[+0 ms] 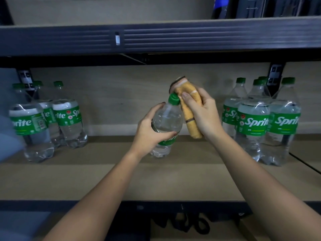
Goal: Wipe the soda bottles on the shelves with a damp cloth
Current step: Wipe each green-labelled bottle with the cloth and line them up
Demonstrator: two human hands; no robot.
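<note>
Bottle [166, 122] in left hand [151, 134]; cloth [189, 108] in right hand [203, 115], against cap.

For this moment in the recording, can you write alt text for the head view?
A person's left hand holds a clear Sprite bottle tilted over a shelf, while the right hand grips a bunched yellow cloth against its green cap. More Sprite bottles stand in a left group and a right group.

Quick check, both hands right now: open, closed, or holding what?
Left hand: closed around the body of the Sprite bottle.
Right hand: closed on the orange cloth, cloth against the bottle's cap.
</note>
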